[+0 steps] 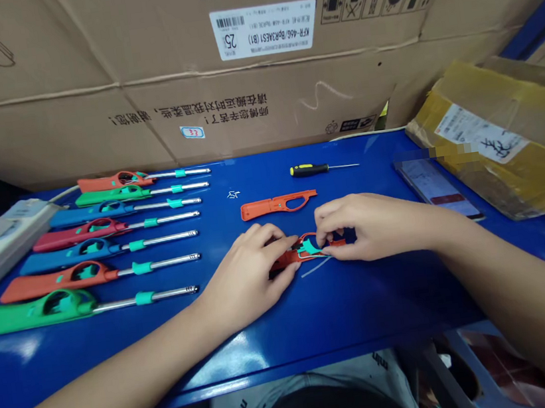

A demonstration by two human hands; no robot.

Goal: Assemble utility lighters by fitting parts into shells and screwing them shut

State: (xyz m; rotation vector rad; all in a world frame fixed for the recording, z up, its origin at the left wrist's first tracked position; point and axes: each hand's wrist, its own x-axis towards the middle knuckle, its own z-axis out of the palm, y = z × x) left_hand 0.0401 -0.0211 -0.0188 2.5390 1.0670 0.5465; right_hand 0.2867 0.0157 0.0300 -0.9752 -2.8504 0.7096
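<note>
Left hand (255,263) clamps an orange casing (285,258), right hand (356,226) pinches its green part (309,247), and screwdriver (309,170), phone (437,187) and lighters (61,278) lie around.

See orange lighter casing half (285,258), partly hidden, lying approx. L–R, w/ teal trigger (309,247) over its middle. Note thin pale strand (317,267) just in front. See also matching orange shell half (264,208), flat, loop at R end, just beyond casing half, apart.

White glare on blue tabletop (367,308); dimmer beneath; pixelated patch by phone (444,189).
</note>
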